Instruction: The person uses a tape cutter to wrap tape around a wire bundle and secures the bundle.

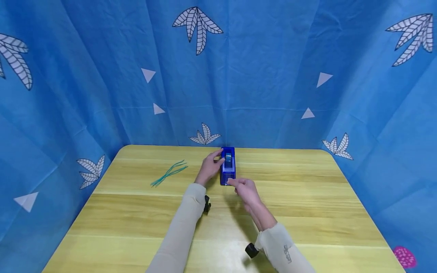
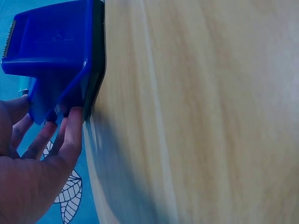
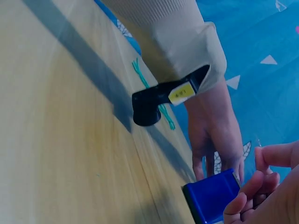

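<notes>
A blue tape dispenser (image 1: 228, 175) stands upright near the back edge of the table. My left hand (image 1: 211, 167) grips its left side towards the back; in the left wrist view the fingers (image 2: 72, 133) bend against the blue body (image 2: 56, 42). A toothed cutting edge (image 2: 8, 39) shows at its front. At the front end of the dispenser, my right hand (image 1: 246, 190) pinches a bit of clear tape (image 3: 259, 142) between thumb and forefinger. Whether that tape is still joined to the roll (image 1: 228, 157) is too small to tell.
Several thin green strands (image 1: 168, 174), like twist ties, lie crossed on the wooden table (image 1: 307, 204) to the left. A blue patterned curtain (image 1: 266, 76) hangs behind and at both sides. Black wrist cameras (image 1: 252, 250) stick out from the sleeves.
</notes>
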### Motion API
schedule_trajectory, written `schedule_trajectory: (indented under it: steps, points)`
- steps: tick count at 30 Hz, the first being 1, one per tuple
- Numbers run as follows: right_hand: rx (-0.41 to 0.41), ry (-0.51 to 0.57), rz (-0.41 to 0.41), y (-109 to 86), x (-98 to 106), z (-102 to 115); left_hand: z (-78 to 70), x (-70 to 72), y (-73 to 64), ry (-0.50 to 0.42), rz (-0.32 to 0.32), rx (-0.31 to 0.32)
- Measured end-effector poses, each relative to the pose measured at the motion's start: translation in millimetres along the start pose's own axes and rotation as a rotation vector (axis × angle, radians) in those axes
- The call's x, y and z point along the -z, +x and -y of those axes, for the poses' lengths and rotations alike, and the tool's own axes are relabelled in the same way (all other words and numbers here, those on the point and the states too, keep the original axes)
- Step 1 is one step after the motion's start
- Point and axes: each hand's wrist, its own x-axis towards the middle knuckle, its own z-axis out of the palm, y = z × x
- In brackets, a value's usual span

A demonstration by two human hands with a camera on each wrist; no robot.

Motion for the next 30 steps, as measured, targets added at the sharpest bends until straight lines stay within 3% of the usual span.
schedule_trajectory:
  steps: [8, 17, 30]
  points:
    - [0.04, -0.016, -0.065, -15.4, 1, -5, -0.6, 1.0, -1.2, 0.015, -0.004, 0.016]
    - [0.031, -0.013, -0.064, -29.8, -5, -11, -1.6, 1.8, -1.0, 0.0, 0.007, -0.001]
    - [0.081, 0.024, -0.067, -47.2, -5, -16, -1.4, 1.6, -0.4, 0.009, -0.001, -0.009]
